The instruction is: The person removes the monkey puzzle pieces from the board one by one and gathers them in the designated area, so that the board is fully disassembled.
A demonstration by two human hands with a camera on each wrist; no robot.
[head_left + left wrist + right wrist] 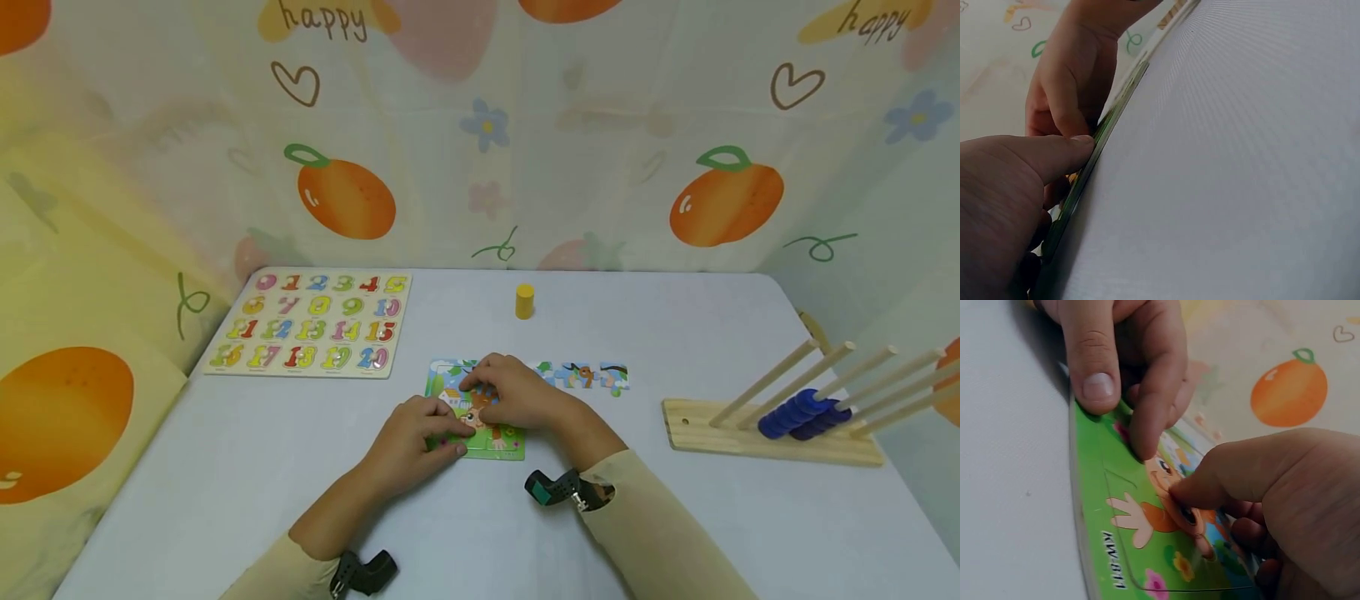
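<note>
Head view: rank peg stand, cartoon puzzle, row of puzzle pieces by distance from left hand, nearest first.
1. Cartoon puzzle: touching the left hand.
2. Row of puzzle pieces: to the right, past the right hand.
3. Peg stand: far right.

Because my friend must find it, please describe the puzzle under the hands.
On the white table, between the number board and the pegged stand, lies the cartoon puzzle. Unlike the number board and loose pieces, it has a green edge marked KW-811.

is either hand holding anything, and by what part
Cannot be told: left hand and right hand both touch the puzzle on its picture side, but whether either grips it is unclear.
</note>
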